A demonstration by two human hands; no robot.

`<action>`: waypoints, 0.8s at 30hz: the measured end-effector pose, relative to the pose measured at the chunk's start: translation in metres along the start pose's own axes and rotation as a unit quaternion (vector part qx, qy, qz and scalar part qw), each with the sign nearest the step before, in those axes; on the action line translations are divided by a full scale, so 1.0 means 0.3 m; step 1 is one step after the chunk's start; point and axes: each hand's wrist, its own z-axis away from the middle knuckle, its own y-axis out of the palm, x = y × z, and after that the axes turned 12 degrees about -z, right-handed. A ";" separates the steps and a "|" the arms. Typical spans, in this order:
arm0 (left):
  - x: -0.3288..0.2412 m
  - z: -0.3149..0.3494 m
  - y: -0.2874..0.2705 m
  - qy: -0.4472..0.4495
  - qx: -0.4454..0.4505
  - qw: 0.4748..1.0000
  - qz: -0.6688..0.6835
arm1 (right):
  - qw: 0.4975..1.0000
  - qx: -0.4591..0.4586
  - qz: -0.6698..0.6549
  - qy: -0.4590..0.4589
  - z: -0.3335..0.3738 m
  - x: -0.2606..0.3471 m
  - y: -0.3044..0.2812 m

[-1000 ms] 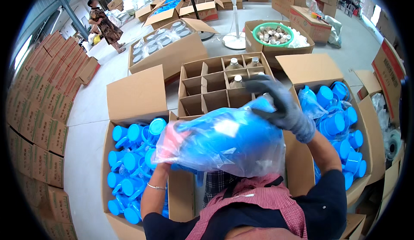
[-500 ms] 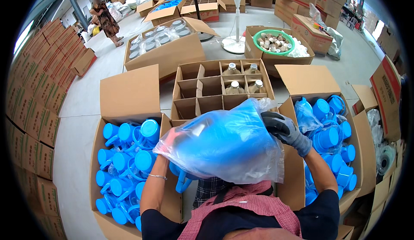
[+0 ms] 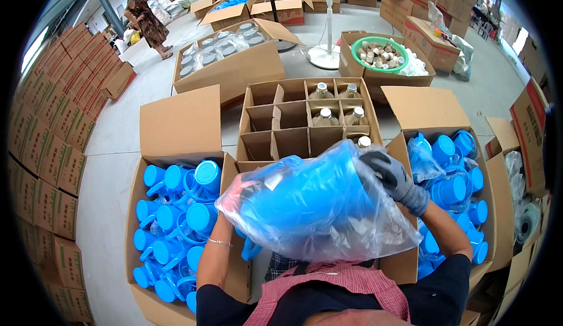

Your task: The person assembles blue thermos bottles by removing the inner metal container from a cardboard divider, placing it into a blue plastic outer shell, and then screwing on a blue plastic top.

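A blue plastic thermos casing (image 3: 299,194) lies tilted inside a clear plastic bag (image 3: 375,238) in front of me. My left hand (image 3: 237,192) shows blurred through the film at the casing's left end, its fingers closed around that end. My right hand (image 3: 390,176), in a grey and black glove, pinches the bag's upper right edge beside the casing's wide end. Below my left wrist a blue handle (image 3: 251,248) sticks out; I cannot tell which casing it belongs to. Just beyond the bag stands a divided carton (image 3: 249,162) with several capped glass bottles (image 3: 326,116) in its right-hand compartments.
Open cartons of blue casings stand left (image 3: 167,216) and right (image 3: 451,191) of me. Farther off are a carton of grey-topped items (image 3: 220,50), a green basin (image 3: 404,65) of small pieces, and a white fan stand (image 3: 324,56). Stacked cartons (image 3: 53,121) line the left. A person (image 3: 146,24) stands far left.
The bag with the casing has shifted slightly right, its loose film spreading toward the lower right. Another capped bottle shows behind it. My right hand still grips the bag's edge.
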 end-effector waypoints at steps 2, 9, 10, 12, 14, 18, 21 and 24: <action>-0.053 -0.004 0.024 0.001 0.037 0.999 0.005 | 0.980 0.086 0.085 -0.155 -0.046 0.005 -0.028; 0.018 -0.004 -0.019 0.078 0.016 0.992 -0.096 | 0.989 0.073 0.070 -0.110 -0.038 0.018 0.029; 0.032 -0.006 -0.026 0.108 0.005 0.978 -0.178 | 0.986 0.089 0.063 -0.124 -0.048 0.025 0.024; 0.055 0.015 -0.041 0.140 0.000 0.956 -0.256 | 0.980 0.120 0.048 -0.152 -0.067 0.030 0.019; 0.035 0.026 -0.043 0.128 0.009 0.962 -0.239 | 0.968 0.164 0.084 -0.170 -0.076 0.028 0.035; -0.025 0.021 0.007 0.061 -0.029 0.984 -0.163 | 0.993 0.071 0.078 0.047 -0.027 0.020 0.076; 0.012 0.027 0.023 0.202 -0.089 0.930 -0.294 | 0.952 -0.004 -0.198 0.232 0.030 -0.071 0.090; 0.133 0.026 -0.086 0.285 -0.062 0.823 -0.487 | 0.949 0.019 -0.207 0.238 -0.004 -0.016 0.086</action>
